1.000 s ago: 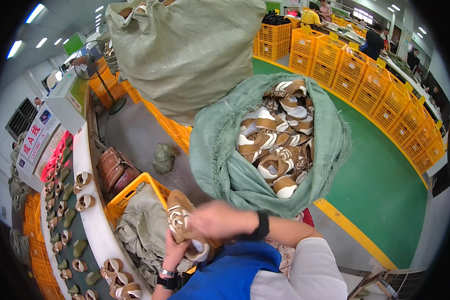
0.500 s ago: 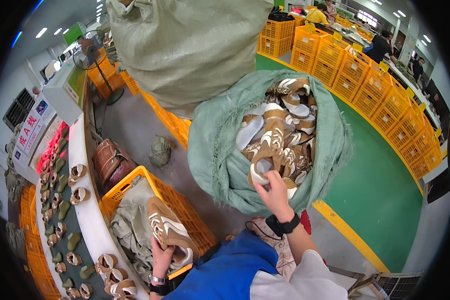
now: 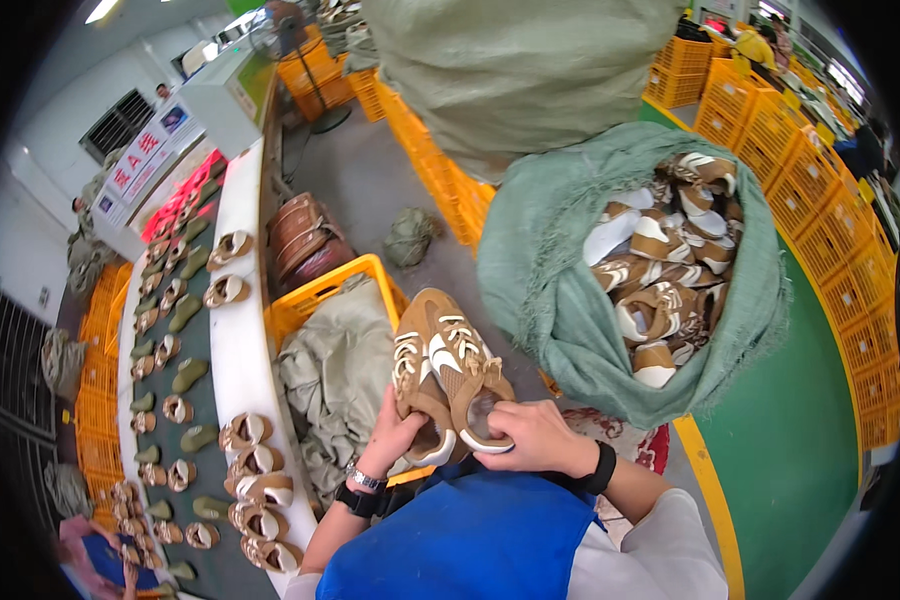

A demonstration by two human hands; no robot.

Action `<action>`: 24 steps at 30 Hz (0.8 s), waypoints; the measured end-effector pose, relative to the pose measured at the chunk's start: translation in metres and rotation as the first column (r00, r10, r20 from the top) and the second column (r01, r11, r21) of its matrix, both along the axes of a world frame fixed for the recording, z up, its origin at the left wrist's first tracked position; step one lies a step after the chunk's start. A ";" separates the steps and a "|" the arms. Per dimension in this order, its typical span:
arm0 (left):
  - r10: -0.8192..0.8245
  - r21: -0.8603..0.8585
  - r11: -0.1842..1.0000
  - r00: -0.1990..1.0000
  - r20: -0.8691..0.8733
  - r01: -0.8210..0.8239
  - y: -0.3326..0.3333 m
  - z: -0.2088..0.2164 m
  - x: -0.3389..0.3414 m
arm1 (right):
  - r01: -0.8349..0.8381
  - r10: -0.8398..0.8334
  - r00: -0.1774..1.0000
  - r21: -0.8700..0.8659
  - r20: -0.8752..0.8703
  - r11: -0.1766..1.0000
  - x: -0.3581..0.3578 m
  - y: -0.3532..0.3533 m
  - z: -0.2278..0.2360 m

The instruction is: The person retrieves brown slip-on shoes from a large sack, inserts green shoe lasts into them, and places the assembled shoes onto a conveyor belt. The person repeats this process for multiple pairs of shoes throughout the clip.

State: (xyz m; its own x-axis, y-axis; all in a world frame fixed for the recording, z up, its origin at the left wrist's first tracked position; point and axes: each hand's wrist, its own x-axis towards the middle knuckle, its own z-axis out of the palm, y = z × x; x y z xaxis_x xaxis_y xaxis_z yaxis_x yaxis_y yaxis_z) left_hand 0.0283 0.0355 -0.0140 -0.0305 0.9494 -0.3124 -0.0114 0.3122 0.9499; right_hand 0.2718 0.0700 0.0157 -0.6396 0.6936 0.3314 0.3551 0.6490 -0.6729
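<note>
In front of my body I hold two brown sneaker uppers with white laces and white stripes side by side, toes pointing away from me. My left hand [image 3: 392, 436] grips the heel of the left sneaker upper [image 3: 410, 352]. Closed on the heel opening of the right sneaker upper [image 3: 468, 350] is my right hand [image 3: 537, 437], thumb over its edge. The two uppers touch along their inner sides. To the right, an open green woven sack [image 3: 545, 285] is filled with several similar uppers [image 3: 660, 310], piled loosely.
An orange crate [image 3: 377, 270] with grey-green cloth [image 3: 338, 350] stands left of my hands. Beyond it runs a white ledge [image 3: 232, 345] beside a dark conveyor [image 3: 205, 385] carrying uppers and green shoe lasts. A large full sack [image 3: 520, 75] rises ahead; orange crates [image 3: 790, 160] line the right.
My right hand has drawn an upper out of the green sack and brought it beside the one in my left hand. The view has swung left.
</note>
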 end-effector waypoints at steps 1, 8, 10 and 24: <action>-0.035 -0.027 0.999 0.999 -0.016 0.035 -0.005 0.000 -0.004 | -0.039 0.036 0.996 0.048 0.077 0.998 -0.001 0.001 -0.002; -0.150 -0.047 0.988 0.976 -0.157 0.145 -0.017 -0.014 -0.005 | -0.304 0.249 0.929 0.180 0.274 0.936 -0.017 0.000 -0.009; -0.092 -0.089 0.992 0.992 -0.084 0.084 -0.018 -0.018 -0.004 | -0.305 0.268 0.941 0.174 0.206 0.936 -0.018 0.001 -0.009; -0.224 -0.132 0.972 0.934 -0.279 0.193 -0.015 -0.021 0.008 | -0.440 0.410 0.893 0.168 0.185 0.882 -0.026 -0.004 -0.025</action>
State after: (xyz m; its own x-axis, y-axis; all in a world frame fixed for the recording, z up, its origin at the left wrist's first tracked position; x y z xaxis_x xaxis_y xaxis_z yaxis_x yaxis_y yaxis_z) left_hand 0.0364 0.0203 -0.0348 0.0610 0.9083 -0.4139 0.3358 0.3719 0.8654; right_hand 0.2459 0.0657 -0.0092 -0.9077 0.2726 0.3191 0.0947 0.8738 -0.4769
